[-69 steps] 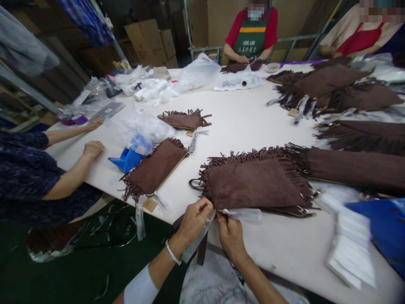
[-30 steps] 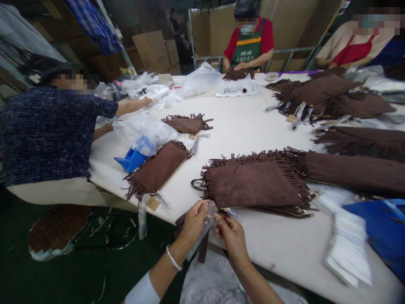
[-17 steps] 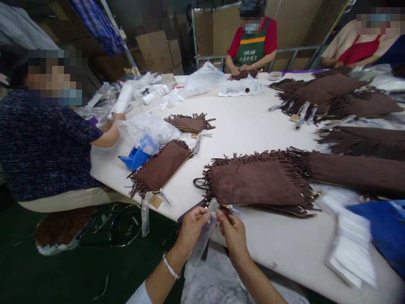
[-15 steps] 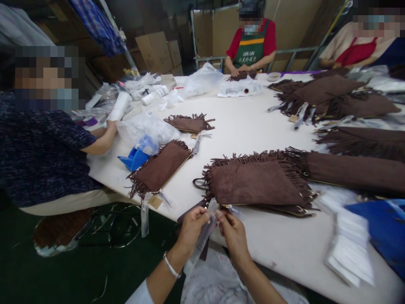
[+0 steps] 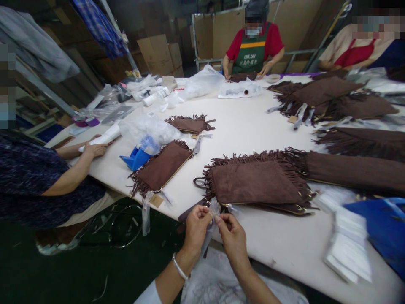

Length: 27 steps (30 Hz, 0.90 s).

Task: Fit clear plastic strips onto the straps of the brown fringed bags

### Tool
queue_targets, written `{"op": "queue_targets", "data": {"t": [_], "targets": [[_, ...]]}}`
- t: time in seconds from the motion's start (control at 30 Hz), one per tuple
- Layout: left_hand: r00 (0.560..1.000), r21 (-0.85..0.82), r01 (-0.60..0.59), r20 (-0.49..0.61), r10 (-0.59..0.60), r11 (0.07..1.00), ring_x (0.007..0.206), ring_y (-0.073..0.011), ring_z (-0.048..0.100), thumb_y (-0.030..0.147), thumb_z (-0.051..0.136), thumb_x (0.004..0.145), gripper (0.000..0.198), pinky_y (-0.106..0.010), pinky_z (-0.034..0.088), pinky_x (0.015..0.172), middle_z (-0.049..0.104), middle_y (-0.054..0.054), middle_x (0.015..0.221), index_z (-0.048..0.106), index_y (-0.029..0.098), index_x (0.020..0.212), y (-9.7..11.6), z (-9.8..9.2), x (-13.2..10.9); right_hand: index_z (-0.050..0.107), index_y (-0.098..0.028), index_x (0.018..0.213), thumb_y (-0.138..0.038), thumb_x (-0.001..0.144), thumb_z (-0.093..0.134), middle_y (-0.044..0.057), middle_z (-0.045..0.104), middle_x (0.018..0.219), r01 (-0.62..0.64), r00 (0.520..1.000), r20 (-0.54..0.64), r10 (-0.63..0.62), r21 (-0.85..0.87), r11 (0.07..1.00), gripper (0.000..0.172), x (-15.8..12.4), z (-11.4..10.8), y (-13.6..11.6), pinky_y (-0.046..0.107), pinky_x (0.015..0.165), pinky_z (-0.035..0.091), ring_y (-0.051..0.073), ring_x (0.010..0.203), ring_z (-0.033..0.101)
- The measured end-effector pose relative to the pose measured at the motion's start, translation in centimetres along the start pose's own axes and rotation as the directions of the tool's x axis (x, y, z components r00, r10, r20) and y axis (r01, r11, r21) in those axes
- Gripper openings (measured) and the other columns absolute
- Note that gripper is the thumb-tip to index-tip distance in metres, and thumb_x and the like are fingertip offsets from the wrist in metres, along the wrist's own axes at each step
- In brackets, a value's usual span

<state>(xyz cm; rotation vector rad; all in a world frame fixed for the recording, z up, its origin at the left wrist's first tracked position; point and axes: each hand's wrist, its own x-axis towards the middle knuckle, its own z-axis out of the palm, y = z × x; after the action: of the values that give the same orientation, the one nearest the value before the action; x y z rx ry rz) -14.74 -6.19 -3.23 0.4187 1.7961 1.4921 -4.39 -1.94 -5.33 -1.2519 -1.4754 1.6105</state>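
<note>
At the table's near edge, my left hand (image 5: pixel 198 228) and my right hand (image 5: pixel 232 236) both pinch a clear plastic sleeve (image 5: pixel 215 207), fingertips almost touching. The sleeve hangs down between my wrists, and what it wraps is hard to make out. Just beyond my fingers lies a brown fringed suede bag (image 5: pixel 256 181) with a gold zipper, on top of another one. A second brown fringed bag (image 5: pixel 163 166) rests to the left, with a tan tag (image 5: pixel 156 200) and a plastic-wrapped piece over the edge.
A blue tape dispenser (image 5: pixel 136 158) and a plastic bag (image 5: pixel 148 126) sit to the left. White sheets (image 5: pixel 348 249) lie right, beside a blue item (image 5: pixel 379 228). More fringed bags (image 5: pixel 332 93) are piled at the far right. Co-workers stand left and across the table (image 5: pixel 247 116).
My hands have drawn slightly closer together on the plastic sleeve. The co-worker on the left has leaned back leftward, bringing a white sheet nearer the table edge. The co-worker opposite has spread their hands.
</note>
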Motion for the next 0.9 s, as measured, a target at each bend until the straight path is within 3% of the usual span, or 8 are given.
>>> {"op": "queue_targets", "data": {"t": [0.1,0.2,0.3,0.43,0.63,0.77,0.9], "targets": [[0.989,0.171,-0.129,-0.043,0.138,0.977,0.066,-0.0151,0.056,0.024,0.061,0.077,0.006,-0.025,0.041,0.062,0.061,0.001,0.070,0.058,0.019,0.079,-0.4,0.3,-0.6,0.062,-0.018,0.081,-0.050,0.084,0.055,0.002,0.063,0.068,0.090,0.996,-0.015,-0.093,-0.126,0.988,0.033,-0.1,-0.2,-0.5,0.025,0.056,0.042,0.016,0.058,0.054],[0.951,0.366,-0.289,0.007,0.308,0.885,0.077,-0.0188,0.058,0.024,0.053,0.084,0.007,-0.028,0.041,0.071,0.063,-0.002,0.079,0.060,0.021,0.081,-0.3,0.4,-1.4,0.060,-0.019,0.080,-0.046,0.087,0.052,0.004,0.066,0.074,0.165,0.984,-0.020,-0.177,-0.271,0.948,0.029,-0.3,-0.2,-0.9,0.026,0.063,0.044,0.018,0.064,0.059],[0.921,0.440,-0.374,0.072,0.383,0.817,0.084,-0.0211,0.058,0.024,0.048,0.088,0.014,-0.031,0.041,0.078,0.064,-0.005,0.085,0.062,0.022,0.084,-0.1,0.4,-2.2,0.059,-0.019,0.083,-0.040,0.090,0.049,0.004,0.067,0.076,0.182,0.980,-0.012,-0.201,-0.380,0.907,0.024,-0.5,-0.2,-1.1,0.027,0.064,0.042,0.018,0.067,0.061],[0.932,0.368,-0.360,0.110,0.344,0.857,0.091,-0.0220,0.059,0.026,0.049,0.089,0.016,-0.032,0.042,0.083,0.065,-0.006,0.093,0.064,0.022,0.092,-0.3,0.0,-2.6,0.060,-0.019,0.086,-0.036,0.091,0.047,0.004,0.068,0.079,0.184,0.980,0.015,-0.197,-0.430,0.884,0.022,-0.7,-0.3,-1.1,0.026,0.062,0.042,0.018,0.069,0.062],[0.979,0.129,-0.164,0.143,0.145,0.978,0.082,-0.0209,0.064,0.030,0.059,0.083,0.015,-0.030,0.047,0.075,0.070,-0.005,0.087,0.063,0.019,0.093,-1.4,-0.3,-1.6,0.061,-0.019,0.090,-0.031,0.094,0.042,0.005,0.067,0.083,0.237,0.969,0.057,-0.239,-0.467,0.852,0.023,-1.3,-0.9,-1.2,0.026,0.064,0.045,0.019,0.076,0.064],[0.981,0.131,-0.159,0.130,0.142,0.978,0.080,-0.0200,0.065,0.032,0.060,0.081,0.016,-0.030,0.049,0.074,0.070,-0.004,0.085,0.062,0.018,0.090,-1.3,0.0,-1.0,0.060,-0.019,0.105,-0.018,0.093,0.036,0.008,0.064,0.098,0.398,0.917,0.160,-0.366,-0.453,0.798,0.027,-1.6,-1.2,-1.1,0.030,0.081,0.047,0.020,0.090,0.062],[0.979,0.164,-0.160,0.150,0.136,0.973,0.080,-0.0209,0.066,0.037,0.062,0.078,0.020,-0.030,0.051,0.075,0.071,-0.004,0.082,0.064,0.018,0.085,-0.5,-0.1,-0.9,0.062,-0.018,0.108,-0.009,0.089,0.035,0.009,0.062,0.098,0.428,0.904,0.187,-0.385,-0.401,0.810,0.034,-1.9,-1.8,-1.6,0.031,0.083,0.048,0.020,0.093,0.061]]}}
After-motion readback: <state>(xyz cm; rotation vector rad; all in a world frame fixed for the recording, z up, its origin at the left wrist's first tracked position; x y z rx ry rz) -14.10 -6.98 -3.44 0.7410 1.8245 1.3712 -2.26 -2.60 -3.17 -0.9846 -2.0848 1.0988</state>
